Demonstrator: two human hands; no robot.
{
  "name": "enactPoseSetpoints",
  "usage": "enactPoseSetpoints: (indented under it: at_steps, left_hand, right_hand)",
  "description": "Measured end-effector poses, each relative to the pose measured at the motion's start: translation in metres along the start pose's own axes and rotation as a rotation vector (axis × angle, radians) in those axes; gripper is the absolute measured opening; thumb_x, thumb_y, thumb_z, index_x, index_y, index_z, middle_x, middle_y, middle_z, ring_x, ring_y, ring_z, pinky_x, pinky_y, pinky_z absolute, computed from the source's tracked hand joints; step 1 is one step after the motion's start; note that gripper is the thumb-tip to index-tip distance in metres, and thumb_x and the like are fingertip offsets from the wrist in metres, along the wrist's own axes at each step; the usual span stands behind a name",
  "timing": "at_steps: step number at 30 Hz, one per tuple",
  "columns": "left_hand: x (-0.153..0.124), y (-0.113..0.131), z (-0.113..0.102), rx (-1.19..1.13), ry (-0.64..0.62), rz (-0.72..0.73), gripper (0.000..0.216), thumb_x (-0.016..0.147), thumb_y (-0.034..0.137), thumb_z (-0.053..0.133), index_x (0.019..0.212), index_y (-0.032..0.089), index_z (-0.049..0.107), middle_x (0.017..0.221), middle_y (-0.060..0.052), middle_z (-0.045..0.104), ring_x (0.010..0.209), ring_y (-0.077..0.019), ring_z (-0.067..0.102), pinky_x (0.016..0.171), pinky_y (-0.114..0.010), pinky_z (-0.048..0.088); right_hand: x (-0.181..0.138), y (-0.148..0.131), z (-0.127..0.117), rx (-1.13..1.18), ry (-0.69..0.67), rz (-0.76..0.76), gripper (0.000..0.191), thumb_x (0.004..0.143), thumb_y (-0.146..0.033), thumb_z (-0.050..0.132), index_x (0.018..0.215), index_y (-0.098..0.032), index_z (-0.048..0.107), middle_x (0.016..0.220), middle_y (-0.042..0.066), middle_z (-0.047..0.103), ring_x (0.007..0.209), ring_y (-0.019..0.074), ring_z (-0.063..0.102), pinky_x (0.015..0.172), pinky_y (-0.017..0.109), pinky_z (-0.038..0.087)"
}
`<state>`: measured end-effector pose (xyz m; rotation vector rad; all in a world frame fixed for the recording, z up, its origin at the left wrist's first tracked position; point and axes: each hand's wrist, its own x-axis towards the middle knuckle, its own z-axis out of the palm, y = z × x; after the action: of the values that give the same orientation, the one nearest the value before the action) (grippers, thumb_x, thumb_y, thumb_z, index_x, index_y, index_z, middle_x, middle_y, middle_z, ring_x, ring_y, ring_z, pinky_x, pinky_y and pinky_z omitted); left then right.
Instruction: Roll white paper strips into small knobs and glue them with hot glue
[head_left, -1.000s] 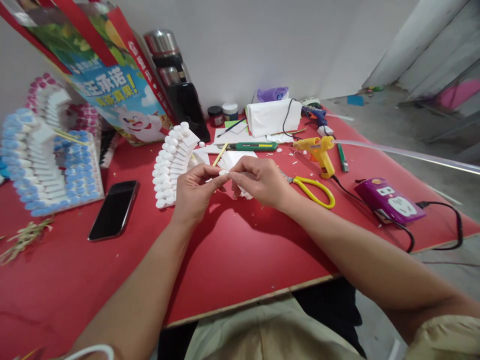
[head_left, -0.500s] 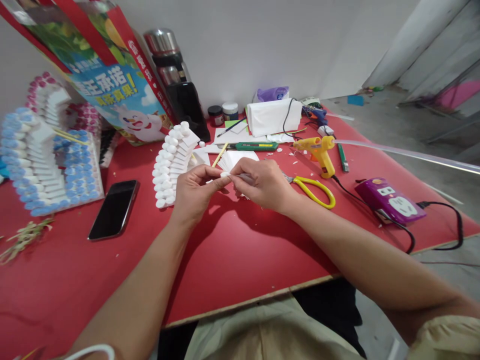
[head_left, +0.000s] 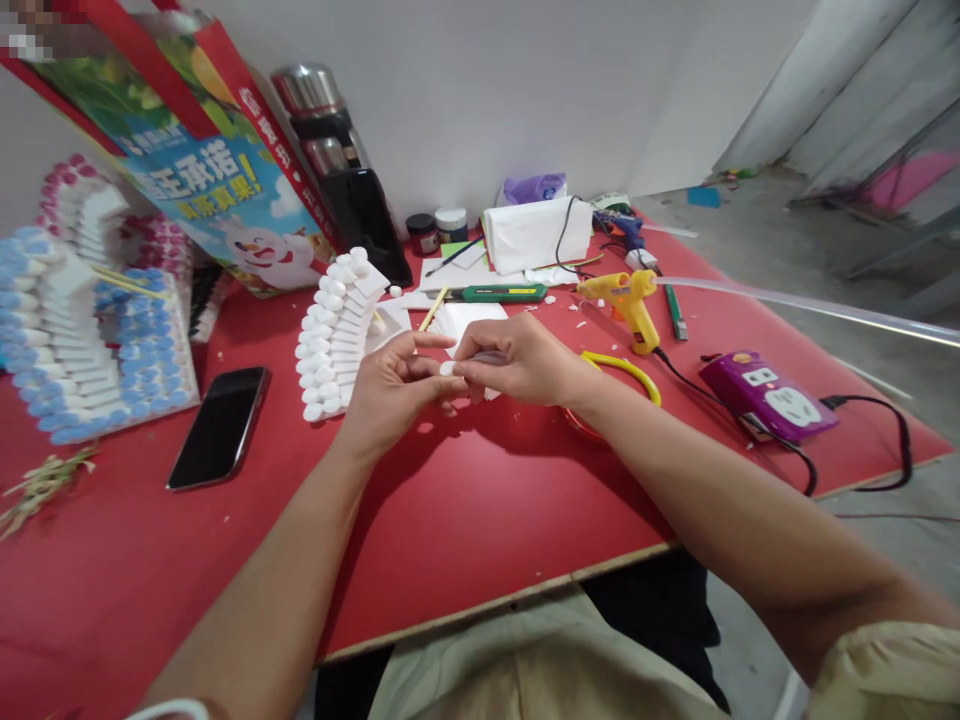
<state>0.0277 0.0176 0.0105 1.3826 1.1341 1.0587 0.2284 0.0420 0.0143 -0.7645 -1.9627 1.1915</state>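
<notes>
White piece (head_left: 448,369) is pinched by right hand (head_left: 525,362) and, apparently, left hand (head_left: 391,385) too

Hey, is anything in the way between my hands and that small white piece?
Nothing visible is. The small white piece is at the right hand's fingertips, with the left hand close beside it. The yellow glue gun lies beyond the right hand, not between.

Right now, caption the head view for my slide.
Two hands meet at a small white piece above a red table, phone and glue gun nearby.
</notes>
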Motion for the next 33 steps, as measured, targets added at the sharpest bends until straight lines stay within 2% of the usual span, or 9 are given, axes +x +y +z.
enactPoseSetpoints:
  at_steps: [2, 5, 11, 14, 18, 25, 33]
  left_hand:
    - [-0.001, -0.001, 0.001, 0.006, -0.008, 0.006, 0.035, 0.068, 0.026, 0.088, 0.099, 0.018, 0.075, 0.067, -0.003, 0.076, 0.054, -0.02, 0.072, 0.055, -0.03, 0.061]
    - [-0.002, -0.003, 0.003, 0.015, 0.003, 0.03, 0.026, 0.071, 0.03, 0.087, 0.092, 0.017, 0.079, 0.071, -0.005, 0.077, 0.059, -0.0196, 0.072, 0.06, -0.032, 0.063]
    - [-0.003, -0.006, 0.005, 0.02, -0.079, 0.048, 0.024, 0.087, 0.035, 0.075, 0.103, 0.019, 0.08, 0.079, -0.006, 0.077, 0.065, -0.0181, 0.072, 0.066, -0.032, 0.064]
    - [-0.002, -0.008, 0.004, 0.01, -0.088, 0.056, 0.022, 0.089, 0.034, 0.072, 0.102, 0.018, 0.079, 0.079, -0.006, 0.075, 0.065, -0.0173, 0.071, 0.063, -0.032, 0.065]
    - [-0.001, -0.01, 0.003, 0.013, -0.051, 0.049, 0.023, 0.089, 0.034, 0.072, 0.104, 0.017, 0.078, 0.077, -0.005, 0.074, 0.063, -0.017, 0.069, 0.06, -0.031, 0.064]
    - [0.001, -0.01, 0.006, 0.004, 0.009, 0.065, 0.02, 0.088, 0.033, 0.074, 0.098, 0.016, 0.079, 0.076, -0.005, 0.075, 0.065, -0.016, 0.071, 0.068, -0.028, 0.062]
    - [-0.002, -0.01, 0.007, 0.065, 0.06, 0.121, 0.015, 0.087, 0.03, 0.074, 0.092, 0.016, 0.08, 0.077, -0.004, 0.076, 0.069, -0.0173, 0.073, 0.073, -0.029, 0.062]
  right_hand:
    - [0.001, 0.0, 0.001, 0.036, -0.001, 0.024, 0.01, 0.091, -0.025, 0.061, 0.082, -0.02, 0.063, 0.071, 0.0, 0.069, 0.065, 0.0159, 0.068, 0.062, 0.029, 0.052]
    - [0.002, 0.0, 0.003, 0.037, 0.018, 0.075, 0.011, 0.09, -0.026, 0.061, 0.081, -0.02, 0.062, 0.068, 0.0, 0.069, 0.064, 0.0167, 0.069, 0.061, 0.029, 0.054]
    - [0.004, 0.005, 0.001, 0.088, 0.048, 0.122, 0.011, 0.09, -0.026, 0.061, 0.081, -0.02, 0.061, 0.064, 0.001, 0.069, 0.058, 0.0169, 0.068, 0.058, 0.031, 0.056]
    - [0.005, 0.008, 0.0, 0.088, 0.049, 0.139, 0.012, 0.09, -0.028, 0.062, 0.081, -0.02, 0.06, 0.068, 0.001, 0.071, 0.06, 0.0174, 0.07, 0.058, 0.03, 0.058]
    - [0.007, 0.009, 0.002, -0.024, 0.127, 0.172, 0.016, 0.088, -0.032, 0.067, 0.079, -0.021, 0.059, 0.067, 0.001, 0.071, 0.057, 0.0171, 0.07, 0.052, 0.028, 0.055]
    - [0.008, 0.009, 0.0, -0.063, 0.121, 0.168, 0.018, 0.089, -0.034, 0.068, 0.082, -0.021, 0.058, 0.067, 0.001, 0.071, 0.057, 0.0183, 0.07, 0.05, 0.027, 0.052]
    - [0.003, 0.005, 0.003, -0.17, 0.099, 0.035, 0.016, 0.093, -0.03, 0.063, 0.082, -0.02, 0.059, 0.066, 0.0, 0.069, 0.056, 0.0148, 0.065, 0.055, 0.026, 0.047]
